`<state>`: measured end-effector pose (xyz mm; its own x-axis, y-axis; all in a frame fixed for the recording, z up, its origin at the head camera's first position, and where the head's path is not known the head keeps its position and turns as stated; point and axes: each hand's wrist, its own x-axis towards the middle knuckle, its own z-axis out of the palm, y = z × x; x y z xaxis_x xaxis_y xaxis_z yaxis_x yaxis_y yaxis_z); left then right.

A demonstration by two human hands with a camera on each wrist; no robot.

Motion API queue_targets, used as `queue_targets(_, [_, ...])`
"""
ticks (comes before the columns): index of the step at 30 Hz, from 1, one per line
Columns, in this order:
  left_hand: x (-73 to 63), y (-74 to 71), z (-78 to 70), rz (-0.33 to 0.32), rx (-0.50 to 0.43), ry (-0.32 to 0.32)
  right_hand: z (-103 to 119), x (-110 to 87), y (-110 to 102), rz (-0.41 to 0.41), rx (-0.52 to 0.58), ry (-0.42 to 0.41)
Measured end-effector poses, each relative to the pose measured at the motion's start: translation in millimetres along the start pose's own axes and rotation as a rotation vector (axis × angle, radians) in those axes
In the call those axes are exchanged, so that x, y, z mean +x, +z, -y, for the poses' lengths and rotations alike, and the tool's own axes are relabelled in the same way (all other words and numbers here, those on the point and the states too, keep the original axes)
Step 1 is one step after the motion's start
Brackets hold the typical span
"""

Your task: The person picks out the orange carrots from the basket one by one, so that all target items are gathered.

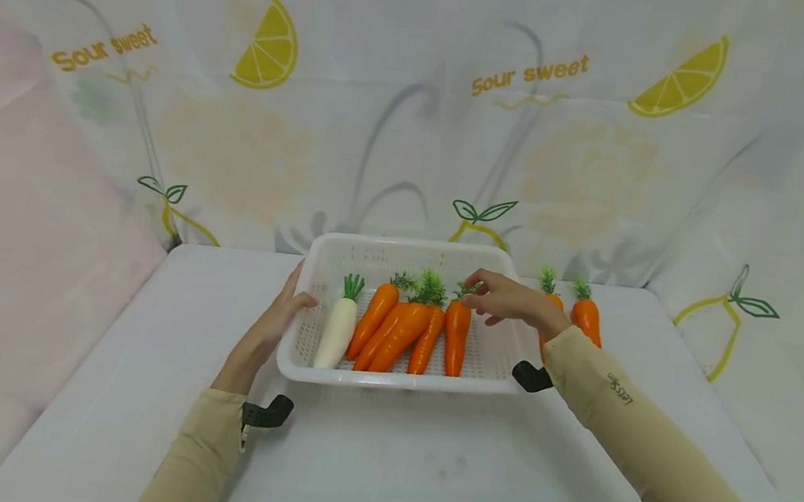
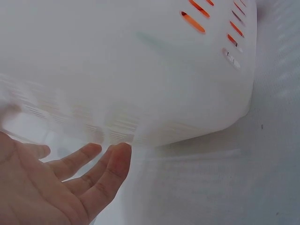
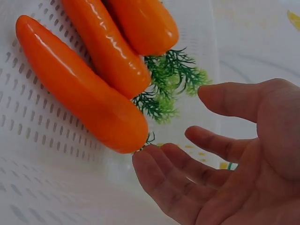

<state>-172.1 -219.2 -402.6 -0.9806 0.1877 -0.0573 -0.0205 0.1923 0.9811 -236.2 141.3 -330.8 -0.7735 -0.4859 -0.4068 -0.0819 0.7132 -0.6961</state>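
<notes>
A white plastic basket (image 1: 405, 382) with a slotted bottom stands on the table. In it lie a white radish (image 1: 337, 335) with a green top and several orange carrots with leafy tops. My left hand (image 1: 272, 326) holds the basket's left side, thumb over the rim and fingers along the outer wall. Over the basket's right part, my right hand (image 1: 505, 298) hovers by the leafy top of the rightmost carrot (image 1: 456, 339). In the right wrist view its thumb and fingers are apart, with nothing between them; the fingertips are close to that carrot (image 3: 93, 103).
Beyond the basket's right side lie two more carrots, one (image 1: 587, 319) in plain sight and another (image 1: 553, 300) partly hidden by my right forearm. A white cloth covers the table (image 1: 412, 459). Behind it hangs a printed curtain (image 1: 413, 124) with lemon pictures.
</notes>
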Motion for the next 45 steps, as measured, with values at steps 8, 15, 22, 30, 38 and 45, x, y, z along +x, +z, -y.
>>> queue_targets(8, [3.0,4.3,2.2,-0.001,0.008,-0.024,1,11.4,1,0.033,-0.098,0.052])
queue_targets(15, [3.5,3.1,2.1,-0.004,0.015,-0.03,5,20.6,6,0.052,-0.162,0.136])
queue_targets(22, [2.5,2.0,2.3,-0.006,0.012,-0.017,6,31.6,14,0.049,-0.193,0.211])
queue_targets(30, [0.6,0.0,0.5,-0.01,0.024,-0.019,4,37.9,20,0.062,-0.212,0.214])
queue_targets(38, [-0.1,0.5,2.1,-0.015,0.012,-0.029,7,43.6,27,0.04,-0.238,0.215])
queue_targets(45, [1.4,1.0,2.6,-0.007,0.01,-0.022,3,43.4,27,-0.004,-0.218,0.175])
